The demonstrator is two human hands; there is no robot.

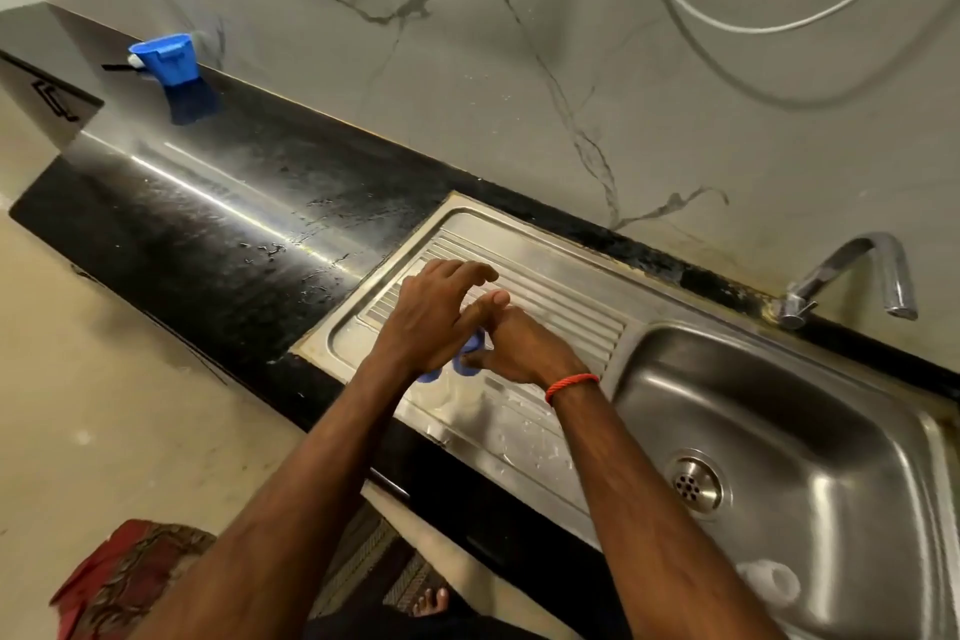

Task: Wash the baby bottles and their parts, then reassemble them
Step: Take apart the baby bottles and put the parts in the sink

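Note:
Two clear baby bottles [449,395] with blue collars [471,347] stand on the steel drainboard [561,296] left of the sink, mostly hidden under my hands. My left hand [434,314] hovers over the left bottle, its fingers spread and straight, gripping nothing that I can see. My right hand [522,346], with a red thread at the wrist, is curled down around the blue collar of the right bottle. Pale, translucent parts [769,582] lie in the sink basin at the lower right.
The steel sink basin [779,411] with its drain [693,483] is to the right, and a chrome tap [852,276] stands behind it. A blue cup [166,60] sits far back left on the wet black counter [208,234]. A white hose [727,16] hangs on the wall.

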